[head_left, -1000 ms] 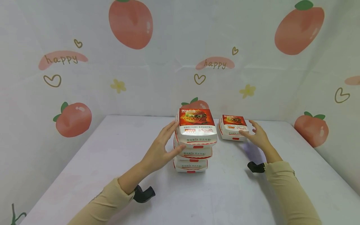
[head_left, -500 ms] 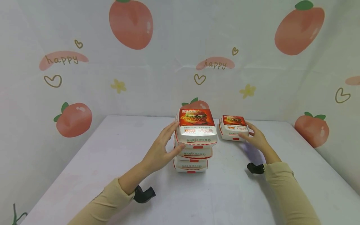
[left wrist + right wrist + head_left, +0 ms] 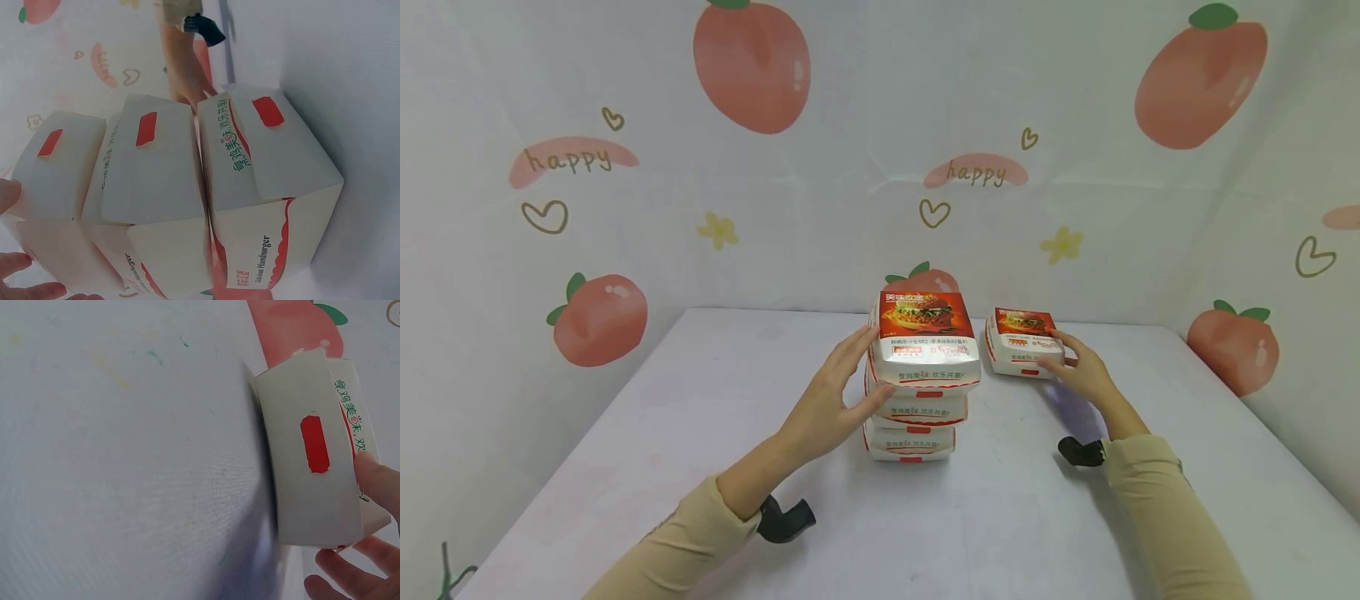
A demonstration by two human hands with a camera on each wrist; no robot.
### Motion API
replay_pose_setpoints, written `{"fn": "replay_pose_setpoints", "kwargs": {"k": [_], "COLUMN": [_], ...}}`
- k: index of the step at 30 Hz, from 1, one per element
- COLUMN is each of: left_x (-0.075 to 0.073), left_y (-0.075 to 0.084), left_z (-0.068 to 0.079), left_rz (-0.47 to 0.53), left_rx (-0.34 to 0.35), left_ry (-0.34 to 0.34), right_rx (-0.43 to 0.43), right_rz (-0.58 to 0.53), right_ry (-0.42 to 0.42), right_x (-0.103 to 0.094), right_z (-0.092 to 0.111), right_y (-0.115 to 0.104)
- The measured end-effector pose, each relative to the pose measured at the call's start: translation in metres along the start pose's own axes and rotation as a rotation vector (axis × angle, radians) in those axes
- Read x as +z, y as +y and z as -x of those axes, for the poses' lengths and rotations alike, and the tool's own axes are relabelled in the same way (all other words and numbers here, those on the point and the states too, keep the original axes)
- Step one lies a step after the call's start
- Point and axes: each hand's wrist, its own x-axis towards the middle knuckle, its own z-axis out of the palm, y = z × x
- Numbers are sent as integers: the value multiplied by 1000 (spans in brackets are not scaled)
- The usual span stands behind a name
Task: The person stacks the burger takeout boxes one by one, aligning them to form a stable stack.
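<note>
Three white hamburger boxes with red burger pictures stand stacked mid-table: the top box (image 3: 928, 354), the middle box (image 3: 925, 410) and the bottom box (image 3: 910, 444). My left hand (image 3: 829, 408) rests against the top box, thumb at its front corner and fairly straight fingers along its left side. Behind and right of the stack, another hamburger box (image 3: 1018, 343) sits on the table. My right hand (image 3: 1086, 372) grips its right front corner. In the right wrist view, the thumb lies on the front of this box (image 3: 300, 462), with fingers around the side.
The white table (image 3: 992, 517) runs back to a white cloth backdrop (image 3: 820, 217) printed with fruit and hearts. A black curved piece (image 3: 784, 518) is at the left cuff, and another black piece (image 3: 1081, 452) at the right cuff.
My right hand has closed in on the separate box, its fingers coming from just off the right side onto it. The left hand and the stack stay in place.
</note>
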Motion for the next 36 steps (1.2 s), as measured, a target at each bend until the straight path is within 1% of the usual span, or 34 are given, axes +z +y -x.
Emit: {"fn": "replay_pose_setpoints", "kwargs": {"k": [16, 36], "left_x": [0, 1], "left_y": [0, 0], "left_z": [0, 0], "left_rz": [16, 16], "left_rx": [-15, -10], "left_ry": [-6, -2], "right_rx": [21, 54], "right_rz": [-8, -25], "right_ry": [34, 48], "right_x": [2, 3], "right_z": [1, 1], "right_y": [2, 0]}}
